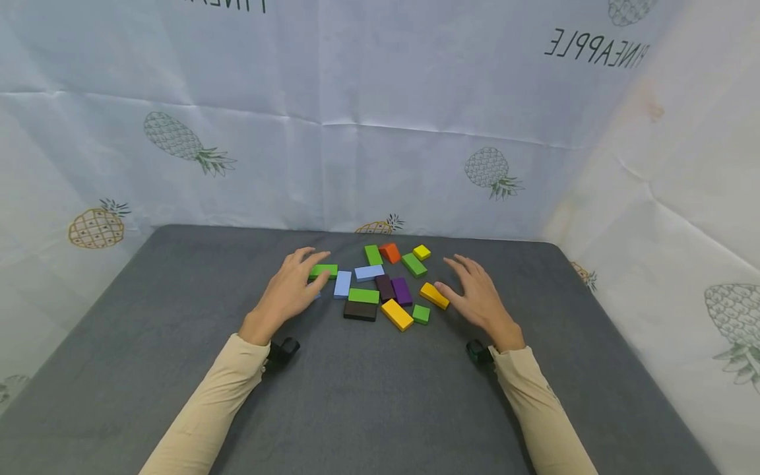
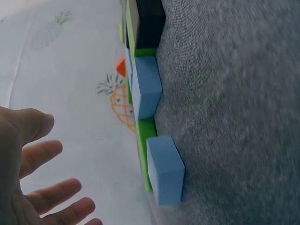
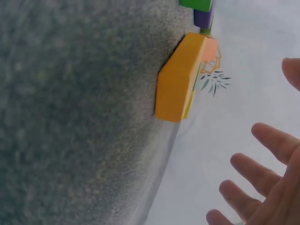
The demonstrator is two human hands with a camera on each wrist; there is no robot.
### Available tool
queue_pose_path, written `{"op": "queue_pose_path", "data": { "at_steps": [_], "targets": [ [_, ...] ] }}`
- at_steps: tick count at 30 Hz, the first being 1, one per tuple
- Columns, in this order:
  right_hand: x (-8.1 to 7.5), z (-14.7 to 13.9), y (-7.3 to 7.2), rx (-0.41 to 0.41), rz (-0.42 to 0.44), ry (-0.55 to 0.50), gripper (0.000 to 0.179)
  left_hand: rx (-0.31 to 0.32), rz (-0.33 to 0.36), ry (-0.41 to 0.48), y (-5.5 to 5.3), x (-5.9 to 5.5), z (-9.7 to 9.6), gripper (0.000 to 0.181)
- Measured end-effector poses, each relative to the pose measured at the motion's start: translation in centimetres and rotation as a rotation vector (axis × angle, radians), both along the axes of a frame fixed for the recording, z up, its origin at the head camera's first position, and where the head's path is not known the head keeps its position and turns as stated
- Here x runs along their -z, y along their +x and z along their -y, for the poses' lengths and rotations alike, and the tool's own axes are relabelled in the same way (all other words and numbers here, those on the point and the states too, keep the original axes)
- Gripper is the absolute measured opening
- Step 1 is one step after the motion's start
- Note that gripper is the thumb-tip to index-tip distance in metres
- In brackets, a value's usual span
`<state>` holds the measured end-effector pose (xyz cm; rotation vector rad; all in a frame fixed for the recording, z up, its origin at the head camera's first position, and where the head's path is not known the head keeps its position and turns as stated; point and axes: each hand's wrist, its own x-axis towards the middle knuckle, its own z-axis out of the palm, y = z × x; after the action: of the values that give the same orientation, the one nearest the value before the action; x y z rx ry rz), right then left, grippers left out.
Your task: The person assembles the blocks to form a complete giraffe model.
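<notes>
My left hand [image 1: 287, 288] hovers over the left end of a loose group of coloured blocks, its fingers spread and holding nothing. Under it lie a green block [image 1: 324, 271] and a light blue block [image 2: 166, 171], the latter mostly hidden by the hand in the head view. Another light blue block [image 1: 342, 285] lies just right of the thumb. On the other side, my right hand [image 1: 477, 295] is held with relaxed, parted fingers, also holding nothing. Its thumb is close to an orange-yellow block [image 1: 435, 295], which the right wrist view shows resting on the cloth.
Between the hands lie a black block [image 1: 359, 311], a purple block [image 1: 402, 291], a yellow-orange block [image 1: 397, 315], a small green block [image 1: 421, 314], a red-orange block [image 1: 390, 252] and a small yellow block [image 1: 422, 252]. A pineapple-print curtain [image 1: 380, 171] hangs behind the grey-covered table [image 1: 380, 409].
</notes>
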<state>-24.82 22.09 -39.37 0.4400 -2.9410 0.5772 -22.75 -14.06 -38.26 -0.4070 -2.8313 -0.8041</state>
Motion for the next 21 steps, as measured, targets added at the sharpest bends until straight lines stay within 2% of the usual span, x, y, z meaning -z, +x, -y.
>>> {"op": "queue_pose_path", "data": {
  "at_steps": [8, 21],
  "targets": [
    [-0.2, 0.6, 0.3, -0.035, 0.044, -0.023, 0.071, 0.036, -0.038, -0.006, 0.7, -0.1, -1.2, 0.042],
    [0.0, 2.0, 0.9, -0.141, 0.088, -0.068, 0.061, 0.110, -0.007, -0.064, 0.9, 0.8, -2.9, 0.041]
  ]
}}
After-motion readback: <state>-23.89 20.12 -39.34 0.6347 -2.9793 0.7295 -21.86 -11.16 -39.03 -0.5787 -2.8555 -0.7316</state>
